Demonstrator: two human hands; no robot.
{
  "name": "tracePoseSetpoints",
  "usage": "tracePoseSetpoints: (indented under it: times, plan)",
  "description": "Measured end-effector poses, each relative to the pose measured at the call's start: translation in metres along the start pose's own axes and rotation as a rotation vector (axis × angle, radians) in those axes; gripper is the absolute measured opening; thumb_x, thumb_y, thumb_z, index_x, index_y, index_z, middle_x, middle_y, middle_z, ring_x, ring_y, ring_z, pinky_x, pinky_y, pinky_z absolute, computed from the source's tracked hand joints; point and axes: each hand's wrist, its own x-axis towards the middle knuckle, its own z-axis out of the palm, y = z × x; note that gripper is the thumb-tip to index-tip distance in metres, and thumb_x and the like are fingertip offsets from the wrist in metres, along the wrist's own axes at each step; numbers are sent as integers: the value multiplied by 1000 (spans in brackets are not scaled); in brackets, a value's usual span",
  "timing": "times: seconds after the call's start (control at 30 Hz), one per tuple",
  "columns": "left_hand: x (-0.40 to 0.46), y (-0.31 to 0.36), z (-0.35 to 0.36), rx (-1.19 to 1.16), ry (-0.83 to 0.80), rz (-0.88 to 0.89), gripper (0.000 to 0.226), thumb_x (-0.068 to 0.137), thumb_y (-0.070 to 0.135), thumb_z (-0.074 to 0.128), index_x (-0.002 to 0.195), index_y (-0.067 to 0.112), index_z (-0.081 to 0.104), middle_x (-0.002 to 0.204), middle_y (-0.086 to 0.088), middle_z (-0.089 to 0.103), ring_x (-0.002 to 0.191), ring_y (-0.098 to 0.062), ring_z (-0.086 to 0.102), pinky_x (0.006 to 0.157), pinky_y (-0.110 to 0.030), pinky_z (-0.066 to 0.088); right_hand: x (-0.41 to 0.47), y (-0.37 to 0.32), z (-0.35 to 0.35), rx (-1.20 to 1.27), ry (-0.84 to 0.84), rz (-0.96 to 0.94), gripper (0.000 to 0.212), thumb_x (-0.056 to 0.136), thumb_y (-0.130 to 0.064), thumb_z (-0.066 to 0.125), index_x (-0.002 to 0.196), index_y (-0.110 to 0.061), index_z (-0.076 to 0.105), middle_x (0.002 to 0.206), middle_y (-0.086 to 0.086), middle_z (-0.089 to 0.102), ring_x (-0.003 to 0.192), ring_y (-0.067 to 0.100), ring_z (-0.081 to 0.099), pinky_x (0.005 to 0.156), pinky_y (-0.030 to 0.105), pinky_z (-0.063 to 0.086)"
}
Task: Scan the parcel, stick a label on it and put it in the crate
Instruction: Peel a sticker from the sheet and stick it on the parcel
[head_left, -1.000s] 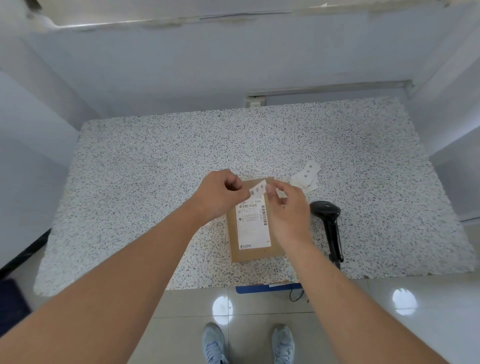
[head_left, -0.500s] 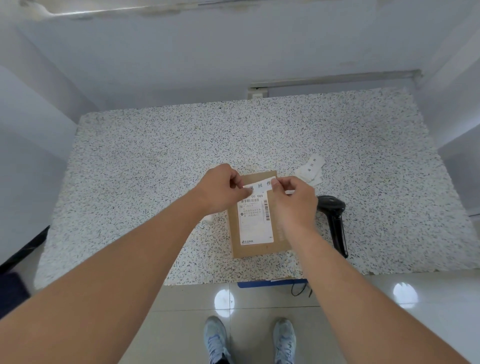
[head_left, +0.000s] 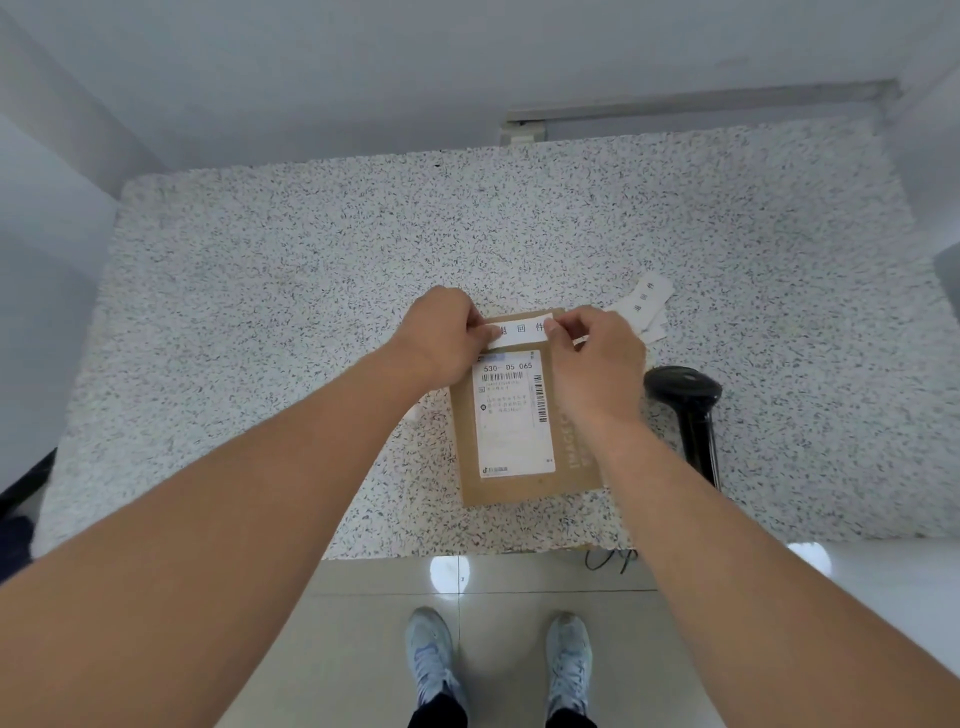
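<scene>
Since a second ago the label has gone from tilted in the air between my fingertips to lying level across the far end of the parcel, and both my hands have dropped with it. Left hand pinches the label's left end, thumb and forefinger closed on it, the other fingers curled under. Right hand pinches the right end the same way, fingertips together on the strip. Label is a white strip with three dark printed characters, stretched flat between the two grips; it sits over the parcel's far edge, just beyond the shipping label. Whether it is pressed down yet, cannot tell. Parcel is a flat brown cardboard box, lying near the front edge of the speckled table, long side running away from me. Its shipping label is white, with barcodes and the number 530-D5 065 at the top. Black scanner lies on the table just right of the parcel, head away from me, handle toward the table's front edge, partly behind my right wrist. Spare labels, a few white strips, lie loose on the table beyond my right hand. Grey floor tiles below the table edge, my pale shoes on them. Crate not in sight.
</scene>
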Motion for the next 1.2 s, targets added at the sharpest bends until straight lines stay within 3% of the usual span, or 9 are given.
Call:
tracePoseSetpoints:
  times: [0.2, 0.33, 0.5, 0.7, 0.8, 0.93, 1.0, 1.07, 1.2]
  plan:
    - [8, 0, -1, 3, -1, -17, 26, 98, 36, 64, 78, 19, 66, 75, 3, 66, 64, -8, 57, 51, -23, 36, 8, 3, 2, -36, -5, -32, 10, 98, -34, 69, 99, -28, 77, 101, -1, 68, 91, 18, 66, 79, 30, 47]
    - [10, 2, -1, 39, -17, -21, 29, 95, 39, 67, 77, 16, 68, 70, 3, 65, 63, -10, 57, 50, -24, 35, 9, 3, -1, -68, 0, -54, 11, 97, -31, 72, 102, -23, 78, 100, -3, 63, 91, 15, 62, 78, 22, 37]
    - [10, 1, 1, 52, -14, -32, 31, 93, 39, 69, 84, 10, 73, 79, -3, 72, 68, -12, 61, 52, -24, 40, 9, 1, -3, -87, -7, -88, 10, 97, -30, 73, 102, -23, 78, 99, -4, 60, 87, 13, 61, 66, 8, 30]
    - [12, 1, 4, 83, 23, -35, 32, 91, 39, 72, 86, 7, 75, 83, -6, 74, 80, -19, 69, 61, -27, 50, 8, 1, -4, -144, 2, -166, 12, 97, -26, 73, 105, -19, 79, 98, -3, 57, 79, 9, 58, 64, 10, 33]
    - [12, -1, 6, 77, 54, -32, 31, 90, 38, 72, 84, 7, 74, 81, -5, 73, 76, -18, 67, 60, -27, 49, 7, 3, -2, -176, 11, -214, 15, 97, -25, 73, 108, -18, 80, 97, -1, 57, 79, 13, 60, 63, 14, 37]
    - [12, -3, 10, 75, 98, -15, 28, 89, 37, 73, 81, 10, 72, 77, 0, 69, 67, -12, 60, 54, -25, 45, 5, 7, 1, -176, 36, -216, 18, 98, -27, 72, 113, -19, 80, 96, -1, 57, 79, 11, 53, 62, 7, 31]
    - [11, -5, 12, 69, 127, -5, 25, 88, 37, 74, 80, 14, 71, 76, 3, 66, 65, -7, 55, 53, -23, 39, 5, 8, 3, -134, 50, -194, 23, 96, -27, 74, 117, -18, 78, 99, 0, 60, 82, 13, 58, 70, 12, 43]
    - [11, -8, 14, 55, 158, 6, 24, 86, 39, 76, 80, 17, 69, 78, 5, 66, 68, -6, 56, 53, -21, 38, 6, 8, 3, -89, 80, -156, 30, 93, -27, 78, 121, -16, 76, 102, 1, 64, 84, 17, 64, 82, 28, 55]
    - [9, -11, 15, 47, 202, 19, 26, 82, 42, 80, 82, 19, 68, 80, 5, 68, 77, -12, 64, 61, -24, 49, 7, 9, 2, -33, 88, -128, 22, 91, -27, 80, 110, -18, 77, 101, -2, 64, 84, 17, 67, 85, 36, 59]
